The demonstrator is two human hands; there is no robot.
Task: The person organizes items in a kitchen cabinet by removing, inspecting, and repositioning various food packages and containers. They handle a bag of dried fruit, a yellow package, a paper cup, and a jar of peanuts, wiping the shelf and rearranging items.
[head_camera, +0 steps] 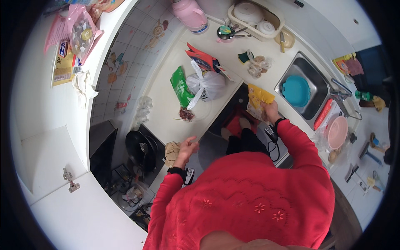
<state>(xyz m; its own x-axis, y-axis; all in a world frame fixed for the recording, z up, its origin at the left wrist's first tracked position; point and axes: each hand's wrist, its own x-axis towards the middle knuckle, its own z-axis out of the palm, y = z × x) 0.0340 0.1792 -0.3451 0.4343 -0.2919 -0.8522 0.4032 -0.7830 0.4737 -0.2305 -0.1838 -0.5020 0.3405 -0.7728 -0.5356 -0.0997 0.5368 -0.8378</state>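
My right hand [270,111] grips a yellow plastic food packet [258,100] over the floor in front of the counter. My left hand [187,149] is held in the air with its fingers apart, beside a tan cloth [172,153] at the counter's front edge. Ahead of it on the counter lie a dark red clump [186,114], a green packet [180,87], a knotted white plastic bag [208,85] and a red and dark blue packet [203,58]. A clear bag of brownish food [260,66] lies near a green and yellow sponge [245,57].
To the right is a steel sink [303,58] with a blue basin [296,90]. A dish tub [232,15] and a pink thermos [191,14] stand at the back. At left are drinking glasses [143,110], a black wok [137,147] and an open white cabinet door [84,215].
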